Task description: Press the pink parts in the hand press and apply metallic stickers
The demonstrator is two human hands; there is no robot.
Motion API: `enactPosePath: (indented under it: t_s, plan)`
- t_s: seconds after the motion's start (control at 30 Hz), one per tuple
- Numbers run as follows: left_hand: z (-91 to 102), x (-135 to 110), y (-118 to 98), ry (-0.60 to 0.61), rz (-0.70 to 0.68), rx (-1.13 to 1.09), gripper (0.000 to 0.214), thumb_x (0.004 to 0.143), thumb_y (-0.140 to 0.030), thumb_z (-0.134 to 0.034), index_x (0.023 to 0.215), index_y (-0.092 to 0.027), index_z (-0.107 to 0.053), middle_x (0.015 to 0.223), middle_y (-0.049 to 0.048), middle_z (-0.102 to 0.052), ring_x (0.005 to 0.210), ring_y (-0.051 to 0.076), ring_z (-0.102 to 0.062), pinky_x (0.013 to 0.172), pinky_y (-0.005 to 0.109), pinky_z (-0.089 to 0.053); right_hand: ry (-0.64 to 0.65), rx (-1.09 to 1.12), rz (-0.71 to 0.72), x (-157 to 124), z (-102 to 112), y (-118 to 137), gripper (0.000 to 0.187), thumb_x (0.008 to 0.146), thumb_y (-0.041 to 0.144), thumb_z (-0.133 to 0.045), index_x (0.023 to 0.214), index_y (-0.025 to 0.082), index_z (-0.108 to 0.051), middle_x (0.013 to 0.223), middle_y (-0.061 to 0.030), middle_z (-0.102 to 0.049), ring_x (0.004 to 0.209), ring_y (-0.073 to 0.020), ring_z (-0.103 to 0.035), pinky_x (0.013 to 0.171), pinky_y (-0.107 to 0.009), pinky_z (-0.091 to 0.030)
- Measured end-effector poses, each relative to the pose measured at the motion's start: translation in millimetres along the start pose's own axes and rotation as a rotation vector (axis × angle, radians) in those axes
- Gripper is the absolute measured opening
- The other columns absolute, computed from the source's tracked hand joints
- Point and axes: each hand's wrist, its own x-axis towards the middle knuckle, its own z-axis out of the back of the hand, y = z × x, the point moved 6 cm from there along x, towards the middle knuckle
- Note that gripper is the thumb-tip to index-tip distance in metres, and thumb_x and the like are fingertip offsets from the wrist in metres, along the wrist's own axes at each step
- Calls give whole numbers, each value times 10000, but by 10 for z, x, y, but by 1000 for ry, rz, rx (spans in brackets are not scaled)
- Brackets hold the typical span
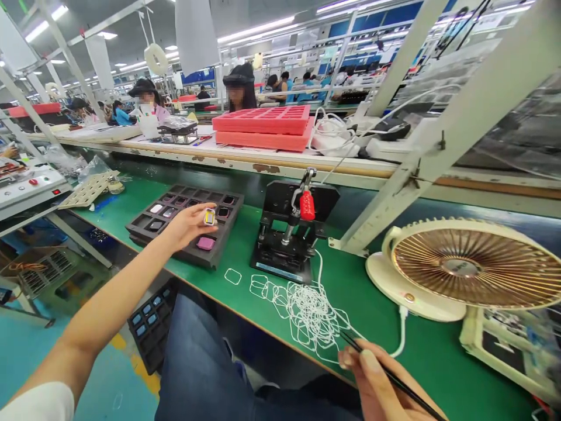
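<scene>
My left hand (189, 225) reaches out over a dark compartment tray (144, 227) and pinches a small rectangular part (209, 217) with a yellow rim between thumb and fingers. The tray holds several small parts, one pink piece (205, 243) just below my hand. My right hand (381, 383) rests near the table's front edge, closed on thin black tweezers (394, 380) whose tip touches a heap of thin white ring gaskets (307, 313). A black toggle press (291, 231) with a red handle stands between the tray and the gaskets.
A cream desk fan (464, 269) lies face up at the right on the green mat (363, 292). Red foam trays (265, 126) sit on the shelf behind. Another dark tray (151, 324) rests by my knee. Other people work across the line.
</scene>
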Motion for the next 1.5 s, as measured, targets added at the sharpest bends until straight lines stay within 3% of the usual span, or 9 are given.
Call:
enactPosePath:
  t_s: [0.07,0.13,0.2,0.27,0.37,0.8,1.23,1.37,1.5]
  plan:
    - [-266,-359,-64,28,24,-219,546,1042,-481,-491,1480,-160,-546,1233,172,-737,1165,333,-733,948,531,-618,64,-94,167,-64,-221,139,236,847,435,-888,1002,261,-856,1058,-105,-794,899,-290,-794,808,-361,-718]
    - [-688,-765,-86,93,150,-616,467,990,-437,-654,1379,-178,-648,1261,172,-731,1138,352,-740,921,519,-621,157,-154,338,-163,-488,331,114,916,325,-830,1018,282,-858,1138,-97,-789,970,-281,-792,843,-360,-712]
    - [-1136,-1155,-117,153,284,-834,419,975,-419,-722,1315,-176,-696,1244,170,-737,1051,315,-754,826,433,-627,233,-169,485,-271,-732,520,200,943,196,-785,1100,305,-842,1125,-78,-797,995,-275,-793,886,-400,-707]
    - [-1482,-1454,-163,193,359,-877,447,948,-399,-788,1331,-190,-688,1096,127,-761,886,247,-759,733,364,-620,305,-154,603,-374,-911,661,349,925,84,-763,1181,315,-810,1118,-61,-806,1048,-292,-791,940,-462,-697]
    - [-1753,-1686,-234,239,384,-836,482,915,-414,-837,1332,-219,-693,968,64,-755,733,176,-721,715,345,-631,424,-122,689,-505,-1039,731,434,904,8,-736,1227,294,-775,1163,-62,-802,1157,-327,-764,1032,-562,-660]
    - [-1875,-1714,-294,313,394,-696,567,892,-567,-811,1297,-186,-701,1001,66,-738,695,149,-711,717,330,-641,433,-163,671,-601,-889,539,430,914,-19,-706,1227,271,-764,1179,-77,-798,1160,-335,-764,963,-535,-690]
    - [-1919,-1721,-212,317,400,-634,561,940,-538,-760,1357,-175,-672,1094,108,-780,750,176,-740,801,349,-637,520,-236,794,-656,-882,501,450,943,-83,-675,1306,179,-718,1312,-112,-746,1317,-299,-680,1091,-469,-638]
    - [-1931,-1709,-207,316,407,-624,502,954,-468,-754,1350,-167,-682,1074,105,-794,891,218,-769,839,337,-632,502,-229,781,-649,-871,498,421,943,-80,-679,1271,180,-723,1294,-100,-752,1300,-291,-692,1084,-446,-644]
    - [-1935,-1718,-158,292,385,-539,429,986,-353,-705,1386,-201,-684,1244,122,-782,1190,279,-732,927,345,-621,497,-237,786,-647,-861,475,451,924,-96,-690,1285,173,-722,1301,-108,-747,1300,-302,-692,1072,-458,-653]
